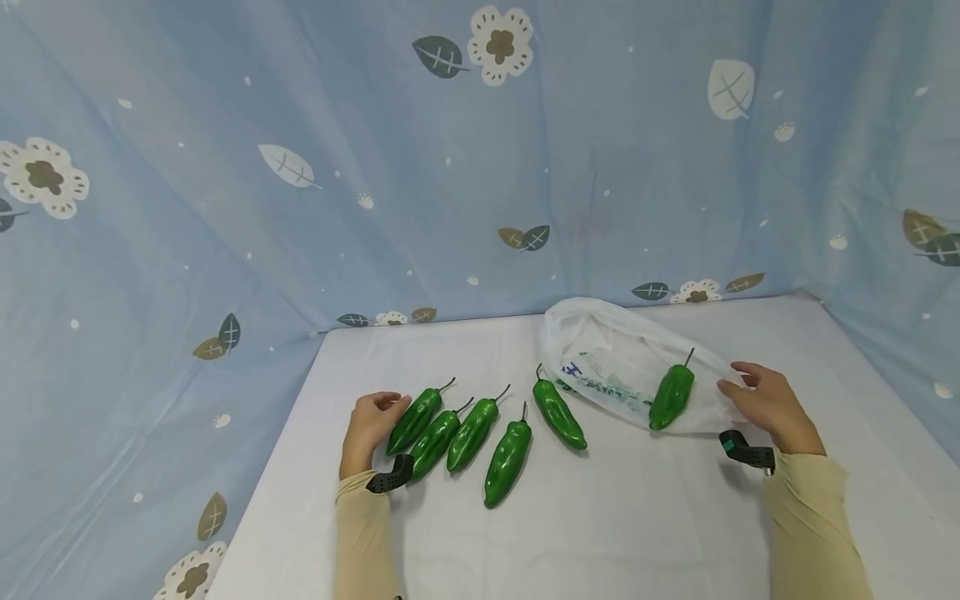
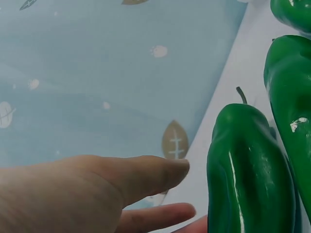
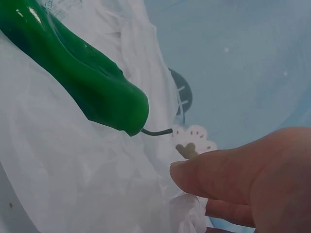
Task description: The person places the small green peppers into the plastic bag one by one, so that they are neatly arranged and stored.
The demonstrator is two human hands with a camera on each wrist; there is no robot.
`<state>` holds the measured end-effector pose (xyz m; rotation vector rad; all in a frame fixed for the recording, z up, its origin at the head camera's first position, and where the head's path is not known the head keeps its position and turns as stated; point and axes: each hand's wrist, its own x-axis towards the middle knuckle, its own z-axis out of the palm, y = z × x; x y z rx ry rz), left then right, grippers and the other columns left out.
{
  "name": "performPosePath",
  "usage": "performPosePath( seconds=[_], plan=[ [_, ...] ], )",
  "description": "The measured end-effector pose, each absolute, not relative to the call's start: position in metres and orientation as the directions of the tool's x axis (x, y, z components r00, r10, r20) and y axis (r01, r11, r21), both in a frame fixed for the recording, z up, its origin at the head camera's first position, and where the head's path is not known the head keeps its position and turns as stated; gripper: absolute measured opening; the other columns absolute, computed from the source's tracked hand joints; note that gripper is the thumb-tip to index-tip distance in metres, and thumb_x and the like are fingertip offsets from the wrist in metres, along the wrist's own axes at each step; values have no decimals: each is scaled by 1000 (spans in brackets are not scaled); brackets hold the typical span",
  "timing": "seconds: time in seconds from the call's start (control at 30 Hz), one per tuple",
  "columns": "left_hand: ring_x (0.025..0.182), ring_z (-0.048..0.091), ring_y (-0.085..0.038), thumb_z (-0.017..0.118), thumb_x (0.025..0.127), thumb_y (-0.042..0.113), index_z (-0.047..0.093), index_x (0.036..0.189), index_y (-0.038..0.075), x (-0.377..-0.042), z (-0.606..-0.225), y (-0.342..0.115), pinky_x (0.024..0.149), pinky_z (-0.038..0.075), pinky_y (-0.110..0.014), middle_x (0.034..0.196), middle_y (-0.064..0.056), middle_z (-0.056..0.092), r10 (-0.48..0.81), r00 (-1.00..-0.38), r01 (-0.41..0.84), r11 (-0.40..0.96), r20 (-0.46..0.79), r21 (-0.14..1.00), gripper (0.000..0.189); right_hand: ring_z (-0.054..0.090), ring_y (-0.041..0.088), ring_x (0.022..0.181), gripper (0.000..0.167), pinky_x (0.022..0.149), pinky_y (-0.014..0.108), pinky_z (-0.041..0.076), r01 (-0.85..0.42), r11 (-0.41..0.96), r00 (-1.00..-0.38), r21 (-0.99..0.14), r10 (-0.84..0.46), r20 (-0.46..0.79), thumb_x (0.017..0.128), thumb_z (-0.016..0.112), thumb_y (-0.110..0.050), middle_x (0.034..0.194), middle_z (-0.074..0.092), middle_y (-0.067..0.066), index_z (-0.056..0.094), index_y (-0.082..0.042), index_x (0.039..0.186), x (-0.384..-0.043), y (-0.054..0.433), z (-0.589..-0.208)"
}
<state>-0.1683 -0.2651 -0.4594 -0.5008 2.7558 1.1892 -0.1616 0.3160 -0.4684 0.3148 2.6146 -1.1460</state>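
Observation:
My left hand (image 1: 372, 423) is at the left end of a row of glossy green chili peppers, beside the leftmost pepper (image 1: 415, 422). In the left wrist view, the thumb (image 2: 146, 177) stands apart from that pepper, with fingertips right at its lower left side. My right hand (image 1: 771, 407) is at the right end of a white plastic bag (image 1: 600, 350) with blue and green print. Its thumb and fingers are spread at the bag's crumpled edge (image 3: 187, 213). One green pepper (image 1: 672, 396) lies on the bag, its stem pointing toward the back.
Several more peppers lie on the white tabletop (image 1: 600, 525), among them one (image 1: 508, 462) near the middle and one (image 1: 558, 414) close to the bag's left side. A blue curtain (image 1: 450, 167) with flowers and leaves hangs behind the table and along both sides.

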Motion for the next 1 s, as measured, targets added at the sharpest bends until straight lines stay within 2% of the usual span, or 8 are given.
performPosePath(
  seconds=[0.23, 0.53, 1.0],
  plan=[
    [115, 66, -39, 64, 100, 33, 66, 131, -5, -167, -459, -267, 100, 51, -52, 127, -28, 68, -208, -950, -312, 666, -234, 677, 49, 27, 68, 139, 76, 110, 76, 34, 324, 664, -934, -674, 108, -342, 108, 44, -38, 154, 18, 50, 16, 13, 158, -162, 315, -468],
    [119, 66, -40, 66, 100, 33, 67, 129, -2, -164, -457, -268, 103, 51, -55, 129, -27, 68, -155, -956, -286, 683, -250, 672, 46, 27, 68, 139, 77, 109, 76, 34, 311, 654, -937, -690, 92, -336, 109, 42, -39, 153, 18, 51, 15, 14, 158, -162, 316, -468],
    [115, 67, -38, 78, 92, 25, 69, 126, -3, -159, -451, -267, 102, 52, -54, 125, -25, 70, -77, -963, -238, 693, -258, 681, 45, 25, 68, 140, 78, 111, 77, 32, 309, 650, -936, -694, 79, -343, 109, 41, -39, 155, 16, 51, 14, 14, 158, -162, 315, -466]
  ],
)
